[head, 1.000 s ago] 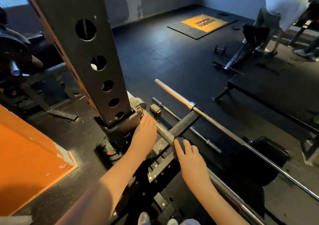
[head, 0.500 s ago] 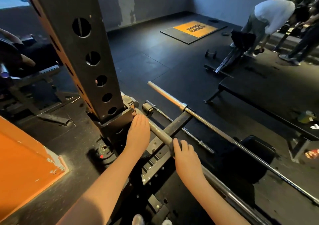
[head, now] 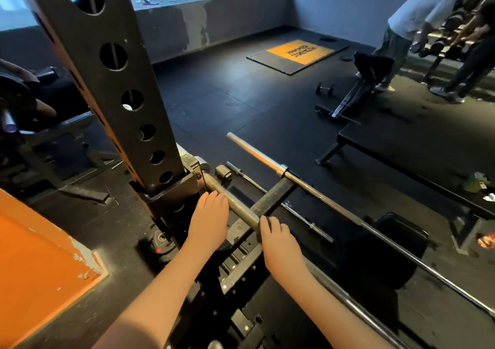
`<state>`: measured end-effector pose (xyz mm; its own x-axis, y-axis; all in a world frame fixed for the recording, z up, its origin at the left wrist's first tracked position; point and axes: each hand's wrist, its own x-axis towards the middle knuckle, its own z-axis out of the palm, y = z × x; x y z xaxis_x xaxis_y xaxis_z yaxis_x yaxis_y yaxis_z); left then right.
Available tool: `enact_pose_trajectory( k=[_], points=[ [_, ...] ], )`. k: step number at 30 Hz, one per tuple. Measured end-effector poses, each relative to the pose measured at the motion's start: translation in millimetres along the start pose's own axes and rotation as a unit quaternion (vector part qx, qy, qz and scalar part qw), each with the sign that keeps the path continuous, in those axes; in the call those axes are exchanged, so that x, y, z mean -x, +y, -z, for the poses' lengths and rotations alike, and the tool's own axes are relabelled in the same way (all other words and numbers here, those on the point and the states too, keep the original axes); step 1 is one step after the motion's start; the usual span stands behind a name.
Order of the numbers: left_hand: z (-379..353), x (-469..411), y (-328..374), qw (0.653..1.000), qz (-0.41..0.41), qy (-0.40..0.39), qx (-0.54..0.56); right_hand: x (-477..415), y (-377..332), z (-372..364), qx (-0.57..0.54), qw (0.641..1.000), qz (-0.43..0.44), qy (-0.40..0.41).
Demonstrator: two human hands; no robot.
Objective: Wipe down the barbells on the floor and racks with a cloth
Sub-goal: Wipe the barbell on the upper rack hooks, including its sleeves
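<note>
Crouching low at the foot of the rack upright. Gripping the near barbell with the left hand, curling its fingers over the bar just beside the upright. Clamping the same bar further along, toward 4 o'clock, with the right hand, wrapping its fingers round what is probably a dark cloth; hard to make out in shadow. Noting a second barbell lying on the black floor toward 2 o'clock, passing the far end of the rack's cross arm.
</note>
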<state>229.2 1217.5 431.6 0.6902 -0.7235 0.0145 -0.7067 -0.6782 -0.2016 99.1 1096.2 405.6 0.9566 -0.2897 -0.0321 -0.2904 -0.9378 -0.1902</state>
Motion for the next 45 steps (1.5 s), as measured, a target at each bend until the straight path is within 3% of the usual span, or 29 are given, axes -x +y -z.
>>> enact_pose_trajectory(
  k=[5,9,13,17,21,27,33,40,45],
  points=[
    [14.4,19.7,-7.2,0.995,-0.022,0.039,-0.088,-54.6,-29.6,-0.1,-0.025,0.999,0.027,-0.001],
    [22.5,22.2,-20.9,0.985,-0.046,0.074,-0.151,-49.5,-25.5,0.4,-0.047,0.999,0.020,-0.006],
    [33.6,12.3,-46.3,0.965,-0.077,0.098,-0.229,-28.4,-11.1,-0.8,-0.035,0.999,0.034,-0.007],
    [49.6,-1.0,-77.0,0.939,-0.140,0.113,-0.294,-68.0,-33.2,0.7,-0.039,0.999,0.024,-0.015],
    [50.0,-3.9,-84.0,0.931,-0.193,0.103,-0.291,-73.3,-34.2,-0.7,-0.039,0.999,0.034,-0.017],
    [47.1,-5.1,-83.6,0.935,-0.186,0.104,-0.282,-78.7,-37.5,-15.7,0.030,0.998,0.036,0.040],
    [52.6,-2.1,-80.9,0.932,-0.186,0.099,-0.295,-139.4,-73.4,-9.9,-0.039,0.999,0.002,-0.009],
    [50.3,-0.9,-83.7,0.936,-0.169,0.089,-0.296,-56.3,-27.8,-7.8,-0.010,0.999,-0.036,0.001],
    [52.9,-1.3,-83.3,0.935,-0.168,0.081,-0.301,-87.1,-48.9,-3.8,-0.004,0.999,-0.040,-0.029]
  ],
)
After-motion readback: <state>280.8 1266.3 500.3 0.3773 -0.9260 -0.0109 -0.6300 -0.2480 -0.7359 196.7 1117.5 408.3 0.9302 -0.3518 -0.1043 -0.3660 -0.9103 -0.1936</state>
